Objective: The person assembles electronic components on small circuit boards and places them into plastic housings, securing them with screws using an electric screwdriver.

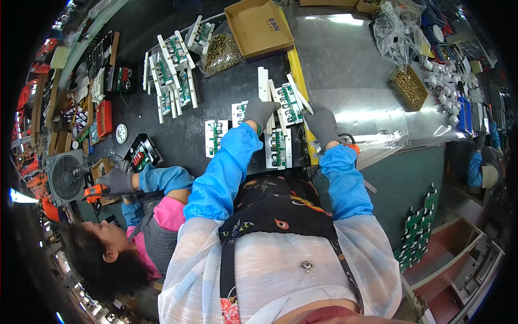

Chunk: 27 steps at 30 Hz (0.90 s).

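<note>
Both my hands wear grey gloves and meet at a green circuit board with white side rails [290, 103], tilted above the dark bench. My left hand [260, 113] is closed at the board's left edge, its fingertips partly hidden. My right hand [322, 124] has its fingers closed at the lower end of the white rail on the right. A pair of white rails [263, 83] stands out beyond my left hand. Just below lies another board [278, 148]; left of it are a white-edged board [216, 137] and one partly covered by my left hand [239, 112].
Several railed boards [175, 70] are piled at the back left, near a bag of screws [221, 54] and a cardboard box [259, 29]. At right are a screw tray [408, 88] and white parts [445, 94]. On my left, a co-worker's gloved hand [116, 179] holds an orange-bodied tool [96, 193].
</note>
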Available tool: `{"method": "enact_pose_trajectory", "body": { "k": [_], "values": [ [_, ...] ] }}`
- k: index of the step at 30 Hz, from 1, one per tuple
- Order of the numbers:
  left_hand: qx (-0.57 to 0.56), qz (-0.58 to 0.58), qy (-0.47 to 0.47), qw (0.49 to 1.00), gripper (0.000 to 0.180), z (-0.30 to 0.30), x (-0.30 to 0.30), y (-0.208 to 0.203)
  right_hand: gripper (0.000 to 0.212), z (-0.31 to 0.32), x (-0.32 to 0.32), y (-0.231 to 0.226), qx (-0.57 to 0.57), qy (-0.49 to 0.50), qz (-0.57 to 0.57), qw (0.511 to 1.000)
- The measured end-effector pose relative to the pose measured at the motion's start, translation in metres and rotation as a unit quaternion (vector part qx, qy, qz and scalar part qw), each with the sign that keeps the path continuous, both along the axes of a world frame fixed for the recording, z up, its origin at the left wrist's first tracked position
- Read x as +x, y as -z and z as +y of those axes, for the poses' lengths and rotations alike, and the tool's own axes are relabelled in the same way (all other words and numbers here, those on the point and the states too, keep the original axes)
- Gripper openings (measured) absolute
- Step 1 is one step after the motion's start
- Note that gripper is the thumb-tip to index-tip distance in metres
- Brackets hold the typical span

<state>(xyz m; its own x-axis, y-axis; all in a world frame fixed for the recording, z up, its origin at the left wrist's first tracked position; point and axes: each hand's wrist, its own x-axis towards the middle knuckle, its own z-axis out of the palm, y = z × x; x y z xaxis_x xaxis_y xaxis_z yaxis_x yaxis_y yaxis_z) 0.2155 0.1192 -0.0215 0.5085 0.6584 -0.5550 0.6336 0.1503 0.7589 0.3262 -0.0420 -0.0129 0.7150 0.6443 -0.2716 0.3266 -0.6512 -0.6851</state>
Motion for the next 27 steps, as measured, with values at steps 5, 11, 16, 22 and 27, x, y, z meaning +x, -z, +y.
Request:
{"method": "enact_pose_trajectory", "body": {
  "k": [5, 11, 16, 22, 27],
  "values": [
    [0.113, 0.071, 0.023, 0.991, 0.032, -0.001, 0.008, 0.013, 0.034, 0.001, 0.005, 0.006, -0.025, -0.019, 0.004, 0.999],
    [0.005, 0.001, 0.016, 1.0, 0.022, -0.001, 0.004, -0.01, 0.043, -0.041, -0.023, -0.015, 0.047, 0.013, 0.035, 0.998],
    [0.112, 0.021, 0.088, 0.99, 0.025, -0.001, -0.033, -0.009, 0.038, -0.071, -0.088, -0.029, 0.113, 0.078, 0.268, 0.954],
    [0.191, 0.102, 0.215, 0.952, 0.035, -0.031, -0.059, -0.016, 0.033, -0.064, -0.128, 0.008, 0.161, 0.173, 0.334, 0.912],
    [0.202, 0.122, 0.217, 0.947, 0.035, -0.04, -0.077, -0.026, 0.025, -0.068, -0.144, 0.01, 0.21, 0.177, 0.287, 0.918]
  ]
}}
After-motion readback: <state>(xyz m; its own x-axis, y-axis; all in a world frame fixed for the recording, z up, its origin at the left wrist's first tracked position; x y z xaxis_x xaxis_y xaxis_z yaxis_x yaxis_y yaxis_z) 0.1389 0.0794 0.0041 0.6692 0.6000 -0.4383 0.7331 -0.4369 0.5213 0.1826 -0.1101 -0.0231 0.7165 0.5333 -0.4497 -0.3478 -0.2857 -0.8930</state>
